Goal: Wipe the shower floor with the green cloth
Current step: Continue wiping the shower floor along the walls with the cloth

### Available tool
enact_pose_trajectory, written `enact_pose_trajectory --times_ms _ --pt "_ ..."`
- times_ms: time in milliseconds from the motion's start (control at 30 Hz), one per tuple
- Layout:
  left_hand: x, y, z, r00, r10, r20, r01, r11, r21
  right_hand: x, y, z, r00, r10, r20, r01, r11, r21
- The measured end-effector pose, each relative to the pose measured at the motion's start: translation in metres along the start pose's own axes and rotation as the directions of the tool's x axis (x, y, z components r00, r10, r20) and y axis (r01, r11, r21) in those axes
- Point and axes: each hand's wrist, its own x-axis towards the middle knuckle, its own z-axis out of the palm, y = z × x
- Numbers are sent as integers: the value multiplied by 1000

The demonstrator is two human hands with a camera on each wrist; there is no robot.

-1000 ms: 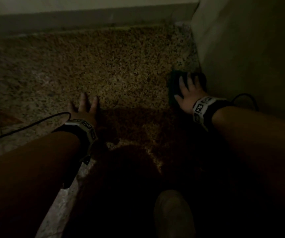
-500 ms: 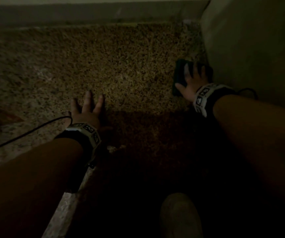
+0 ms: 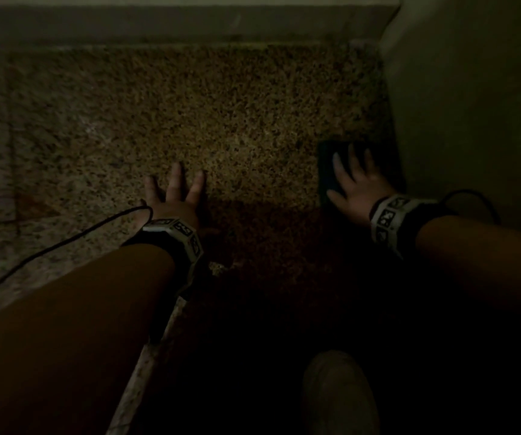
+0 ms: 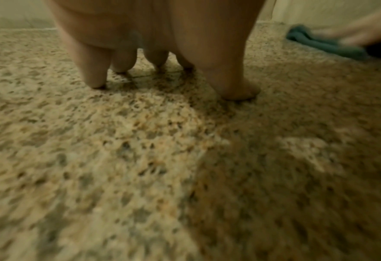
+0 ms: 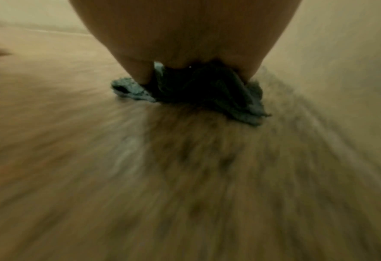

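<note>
The speckled granite shower floor (image 3: 221,120) fills the head view. A dark green cloth (image 3: 328,164) lies on it at the right, close to the wall. My right hand (image 3: 353,183) presses flat on the cloth with its fingers spread. In the right wrist view the cloth (image 5: 252,104) is bunched under my right hand (image 5: 185,35), and the floor is blurred with motion. My left hand (image 3: 174,196) rests flat on bare floor left of centre, fingers spread, holding nothing. The left wrist view shows my left hand's fingertips (image 4: 95,77) on the stone and the cloth (image 4: 325,46) off to the right.
A pale wall (image 3: 472,120) runs along the right side. A low ledge (image 3: 190,23) closes the far end. A black cable (image 3: 49,249) trails from my left wrist over the floor. My shoe (image 3: 337,394) is in the dark near bottom centre.
My right hand pushed the cloth away along the wall, then slid it back toward me. The left hand has stayed planted on the floor.
</note>
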Motion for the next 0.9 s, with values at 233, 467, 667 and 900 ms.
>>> enact_pose_trajectory --times_ms 233,467,667,900 --pt "1 -1 -1 1000 6 -4 -6 1000 -7 2 -9 -5 999 42 -24 -41 998 44" --pt "2 1 -2 1000 -2 20 2 1000 11 50 -31 -55 973 196 -123 -169 965 199" --pt "0 1 -1 1000 9 12 -10 1000 12 46 -31 -53 977 149 -151 -120 976 183" --pt "0 1 -1 1000 14 -7 -14 1000 16 1 -36 0 996 -73 -52 74 997 17"
